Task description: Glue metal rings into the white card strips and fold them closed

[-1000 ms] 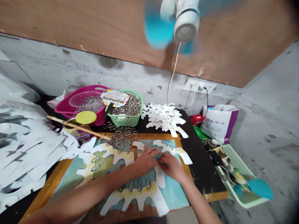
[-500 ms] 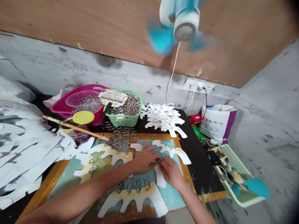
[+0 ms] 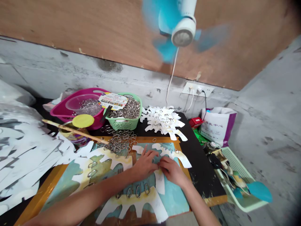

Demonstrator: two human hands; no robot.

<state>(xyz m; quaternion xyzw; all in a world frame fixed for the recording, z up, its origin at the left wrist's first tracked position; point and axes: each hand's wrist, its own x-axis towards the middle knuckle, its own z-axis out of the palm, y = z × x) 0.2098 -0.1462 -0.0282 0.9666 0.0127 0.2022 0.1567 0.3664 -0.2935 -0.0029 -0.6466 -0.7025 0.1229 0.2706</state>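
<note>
My left hand [image 3: 144, 164] lies over the middle of the board, its thumb side turned toward my right hand and one finger raised away from the others. My right hand [image 3: 172, 171] meets it with thumb and fingertips pinched together. Between and below the fingertips is a white comb-shaped cutout [image 3: 160, 182], mostly covered by the hands; whatever small thing the fingers grip is hidden. Nearest me lies another cutout [image 3: 134, 201] with several metal rings [image 3: 138, 191] along its yellowish edge. A similar cutout [image 3: 182, 157] lies at the right, and one [image 3: 81, 171] at the left.
A pile of metal rings [image 3: 122, 139] lies beyond the left hand, near a wooden stick [image 3: 75, 131] across a tin [image 3: 76, 136]. Behind stand a green basket [image 3: 123, 125] and a magenta basket [image 3: 57, 110]. Stacked cutouts [image 3: 162, 119] lie behind; a fan [image 3: 183, 33] spins overhead.
My two hands stay together over the same cutout, with the fingertips slightly shifted. The whole view has moved a little; the rings and cutouts keep their places.
</note>
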